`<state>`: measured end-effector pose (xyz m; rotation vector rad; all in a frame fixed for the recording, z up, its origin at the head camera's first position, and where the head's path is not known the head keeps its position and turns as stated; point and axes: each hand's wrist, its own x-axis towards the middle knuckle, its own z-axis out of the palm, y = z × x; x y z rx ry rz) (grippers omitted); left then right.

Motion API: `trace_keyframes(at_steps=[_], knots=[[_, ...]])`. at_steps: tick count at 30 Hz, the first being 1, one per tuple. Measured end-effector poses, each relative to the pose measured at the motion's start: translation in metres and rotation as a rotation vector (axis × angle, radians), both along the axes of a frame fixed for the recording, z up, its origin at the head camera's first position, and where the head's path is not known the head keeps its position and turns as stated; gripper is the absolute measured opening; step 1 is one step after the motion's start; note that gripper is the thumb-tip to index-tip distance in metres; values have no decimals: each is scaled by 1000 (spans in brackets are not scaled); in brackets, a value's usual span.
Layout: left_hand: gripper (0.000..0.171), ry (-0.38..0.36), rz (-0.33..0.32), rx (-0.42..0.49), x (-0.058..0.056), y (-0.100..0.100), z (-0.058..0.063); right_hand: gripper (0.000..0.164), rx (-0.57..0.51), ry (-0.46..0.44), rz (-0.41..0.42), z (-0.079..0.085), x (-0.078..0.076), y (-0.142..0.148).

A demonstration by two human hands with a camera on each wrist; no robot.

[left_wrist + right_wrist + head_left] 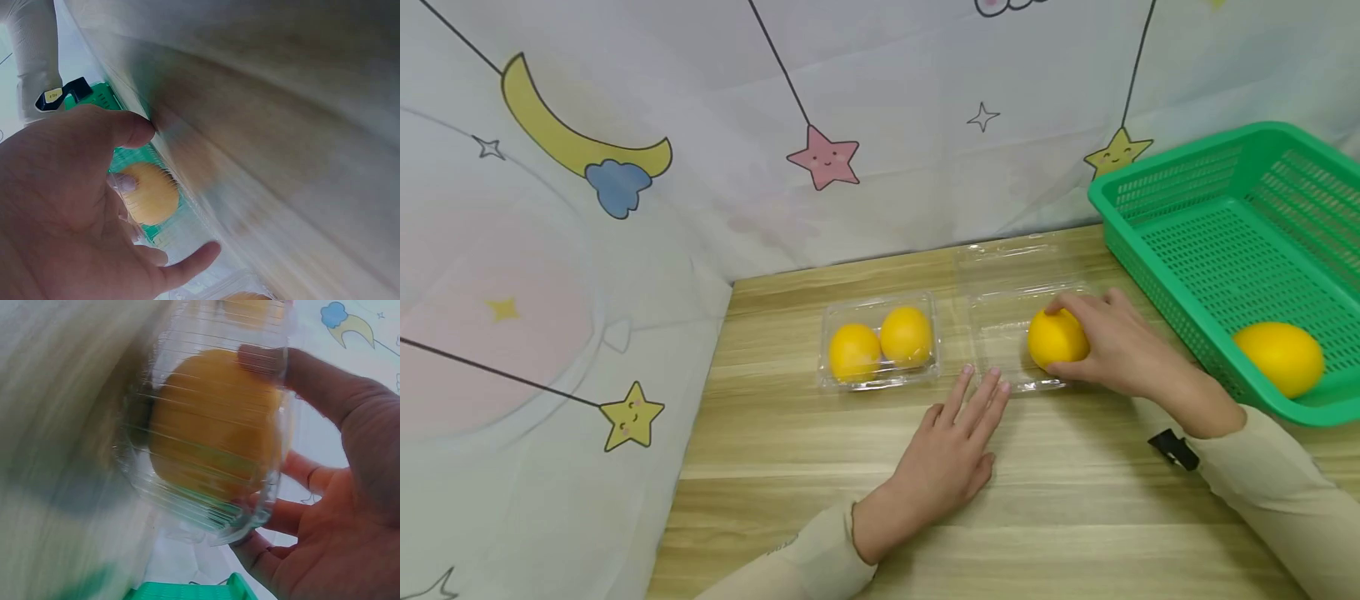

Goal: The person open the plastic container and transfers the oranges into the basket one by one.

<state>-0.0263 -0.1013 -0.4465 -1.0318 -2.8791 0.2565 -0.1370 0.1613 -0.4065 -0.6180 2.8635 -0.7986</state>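
My right hand (1116,342) holds a round yellow orange (1054,340) between thumb and fingers, inside the right half of an open clear plastic clamshell box (1000,333). In the right wrist view the same orange (212,425) shows through the ribbed wall of the box (187,509). The lid (1022,262) of that box is folded back toward the wall. My left hand (943,458) lies with its fingers extended, the fingertips right at the box's front edge. Left of this box, a second clear box (823,354) holds two oranges (906,336) side by side.
A green slotted basket (1187,325) stands at the right, close to my right forearm, with one yellow fruit (1279,358) in its near corner. Behind the wooden table (775,450) hangs a printed cloth (895,100) with stars and a moon.
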Motion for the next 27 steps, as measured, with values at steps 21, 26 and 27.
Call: trace_keyframes(at_steps=[21,26,27], knots=[[93,40,7,-32,0,-2,0,86,-93,201,-121,35,31,8],[92,51,7,-38,-1,-3,0,87,-122,260,-134,42,36,21],[92,52,7,-36,-1,-3,0,88,-118,265,-143,43,37,24]])
